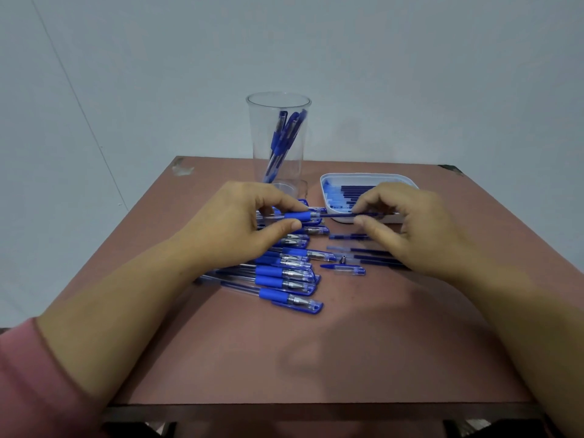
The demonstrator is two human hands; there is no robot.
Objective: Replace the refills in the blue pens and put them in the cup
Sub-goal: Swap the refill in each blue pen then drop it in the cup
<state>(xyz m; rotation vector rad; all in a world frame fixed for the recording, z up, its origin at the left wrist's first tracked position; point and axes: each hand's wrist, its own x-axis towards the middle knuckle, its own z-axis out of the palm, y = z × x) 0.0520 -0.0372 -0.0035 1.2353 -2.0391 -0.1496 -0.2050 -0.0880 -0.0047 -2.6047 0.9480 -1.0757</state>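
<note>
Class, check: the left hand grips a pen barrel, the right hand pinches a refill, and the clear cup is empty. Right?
No: the head view shows blue pens in the clear cup. The pen barrel and refill are held as stated.

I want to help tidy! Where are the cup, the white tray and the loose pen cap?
cup (256,131), head view, clear left wall.
white tray (363,176), head view, far rim.
loose pen cap (347,270), head view, clear middle.

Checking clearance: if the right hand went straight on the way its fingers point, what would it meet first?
Pointing left along the refill it pinches, the right hand would probably first meet the pen held in the left hand; depth is unclear from one view.
</note>
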